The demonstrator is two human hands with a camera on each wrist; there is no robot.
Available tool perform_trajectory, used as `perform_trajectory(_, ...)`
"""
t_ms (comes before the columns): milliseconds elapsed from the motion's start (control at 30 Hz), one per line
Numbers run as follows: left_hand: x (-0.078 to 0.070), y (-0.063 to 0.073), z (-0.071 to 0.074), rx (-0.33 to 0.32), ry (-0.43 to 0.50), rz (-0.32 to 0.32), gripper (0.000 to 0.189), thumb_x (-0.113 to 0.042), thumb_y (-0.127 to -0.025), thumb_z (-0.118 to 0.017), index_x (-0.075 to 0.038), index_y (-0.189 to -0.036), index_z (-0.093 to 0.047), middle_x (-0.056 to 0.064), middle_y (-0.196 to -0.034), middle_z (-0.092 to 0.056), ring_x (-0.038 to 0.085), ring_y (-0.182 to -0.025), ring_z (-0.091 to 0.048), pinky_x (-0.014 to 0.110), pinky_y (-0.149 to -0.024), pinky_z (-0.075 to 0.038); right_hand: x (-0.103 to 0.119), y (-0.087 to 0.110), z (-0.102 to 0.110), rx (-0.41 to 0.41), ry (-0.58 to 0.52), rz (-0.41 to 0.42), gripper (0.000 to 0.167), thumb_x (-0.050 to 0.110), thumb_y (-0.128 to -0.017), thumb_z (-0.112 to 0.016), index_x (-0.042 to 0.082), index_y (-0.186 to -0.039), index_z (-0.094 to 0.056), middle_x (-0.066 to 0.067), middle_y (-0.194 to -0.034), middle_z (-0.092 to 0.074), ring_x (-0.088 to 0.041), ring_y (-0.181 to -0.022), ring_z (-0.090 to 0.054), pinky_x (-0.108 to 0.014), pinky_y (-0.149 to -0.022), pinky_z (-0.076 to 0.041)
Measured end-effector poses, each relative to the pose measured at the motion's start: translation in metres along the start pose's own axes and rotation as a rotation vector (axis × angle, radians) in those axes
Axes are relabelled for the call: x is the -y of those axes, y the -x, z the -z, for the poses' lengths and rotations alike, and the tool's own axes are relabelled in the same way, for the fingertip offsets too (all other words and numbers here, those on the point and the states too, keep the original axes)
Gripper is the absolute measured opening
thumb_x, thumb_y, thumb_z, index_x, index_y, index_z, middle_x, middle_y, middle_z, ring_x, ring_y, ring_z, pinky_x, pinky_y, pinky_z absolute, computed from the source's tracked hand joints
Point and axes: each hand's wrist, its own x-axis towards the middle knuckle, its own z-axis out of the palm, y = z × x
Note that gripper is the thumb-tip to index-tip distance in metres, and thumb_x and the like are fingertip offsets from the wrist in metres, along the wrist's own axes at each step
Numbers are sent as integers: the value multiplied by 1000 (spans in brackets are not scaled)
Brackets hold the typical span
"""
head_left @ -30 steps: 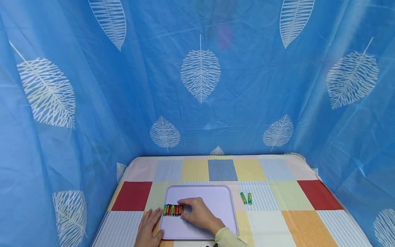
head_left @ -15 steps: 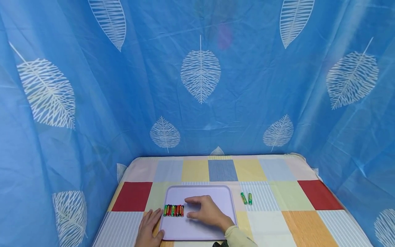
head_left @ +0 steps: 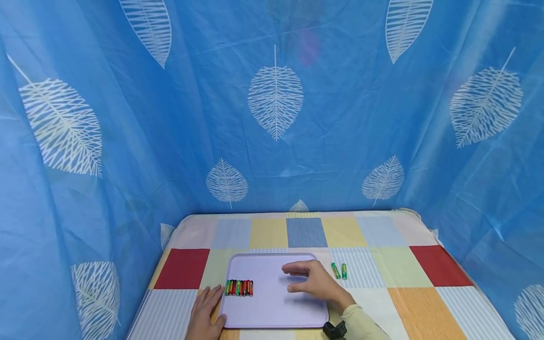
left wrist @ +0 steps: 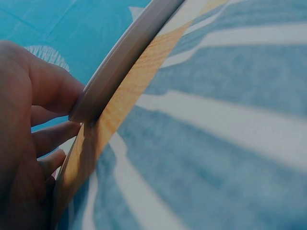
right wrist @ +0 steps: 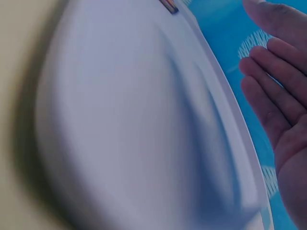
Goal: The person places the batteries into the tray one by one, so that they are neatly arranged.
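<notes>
A pale lilac tray (head_left: pixel 267 314) lies on the table in the head view. Toward its left side several red and green batteries (head_left: pixel 239 288) stand in a tight side-by-side row. My left hand (head_left: pixel 204 315) rests against the tray's left edge with its fingers extended; in the left wrist view its fingertips meet the tray rim (left wrist: pixel 115 62). Over the tray's right part hovers my right hand (head_left: pixel 318 283), thumb and fingers apart and nothing between them. Just beyond it, to the right of the tray, lie two green batteries, a slanted one (head_left: pixel 335 270) and a straighter one (head_left: pixel 344 271).
A patchwork tablecloth (head_left: pixel 416 309) covers the table. Blue curtains (head_left: pixel 331 141) printed with white leaves hang behind and on both sides. A dark band (head_left: pixel 334 329) sits at the right wrist, by the pale sleeve (head_left: pixel 361 323).
My right hand has let go of the right end of the battery row and moved right across the tray toward the two green batteries. The left hand has stayed at the tray's edge.
</notes>
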Motion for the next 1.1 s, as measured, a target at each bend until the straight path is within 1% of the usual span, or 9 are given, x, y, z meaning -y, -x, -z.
perform_trajectory(100,-1,0,0,-4,4,-6,73,-3,-80,-77,0,-152,-62,25,-159,-58,57,-157,-31,77,-130,-16,-3,10,14,-15,-2,7,53,10,-91,-88,-2,-140,-71,-22,-138,-75,-35,-129,-73,-43,-112,-60)
perform_trajectory(233,-1,1,0,-8,6,-11,73,-3,-80,-76,0,-151,-62,26,-159,-58,57,-157,-31,77,-129,-16,-8,23,30,-49,15,-10,53,10,-90,-89,-2,-138,-72,-20,-136,-76,-34,-128,-74,-37,-112,-60)
perform_trajectory(333,-1,1,0,-7,-1,-10,72,-4,-80,-75,0,-151,-63,26,-159,-58,58,-156,-32,78,-129,-17,-12,34,40,-79,30,-25,53,11,-89,-90,-2,-137,-73,-20,-136,-76,-34,-127,-75,-35,-111,-61)
perform_trajectory(467,0,1,1,-7,-2,-9,72,-5,-80,-75,0,-151,-63,26,-158,-58,58,-156,-32,79,-128,-18,-16,48,55,-127,41,-53,52,11,-89,-89,-1,-137,-73,-21,-137,-75,-34,-127,-75,-40,-109,-62)
perform_trajectory(500,0,1,1,-6,-1,-10,72,-5,-80,-75,0,-151,-63,26,-158,-58,58,-157,-32,79,-128,-18,-16,52,59,-142,48,-69,52,12,-89,-90,0,-137,-73,-19,-137,-75,-32,-127,-75,-40,-109,-62)
perform_trajectory(667,1,1,0,-3,4,-13,73,-4,-79,-75,1,-151,-62,27,-158,-58,59,-156,-31,79,-128,-17,-18,70,79,-200,140,-115,51,16,-91,-89,4,-138,-74,-16,-138,-76,-26,-125,-76,-40,-107,-63)
perform_trajectory(867,4,0,-2,-11,10,-27,73,-4,-79,-74,1,-151,-62,28,-158,-58,59,-156,-31,79,-128,-16,-20,87,103,-256,218,-169,52,19,-89,-91,6,-138,-75,-12,-137,-77,-28,-124,-76,-30,-105,-63)
perform_trajectory(933,3,1,-2,-12,14,-29,73,-4,-79,-75,1,-151,-62,28,-158,-58,59,-156,-31,79,-128,-15,-21,92,109,-273,237,-189,53,20,-89,-91,7,-137,-75,-11,-136,-78,-29,-124,-76,-29,-105,-63)
perform_trajectory(1100,1,1,0,-3,13,-17,73,-3,-80,-75,1,-151,-62,27,-159,-57,59,-157,-30,80,-128,-16,-23,100,121,-312,266,-228,53,20,-87,-92,7,-136,-76,-10,-135,-78,-31,-125,-76,-33,-105,-64)
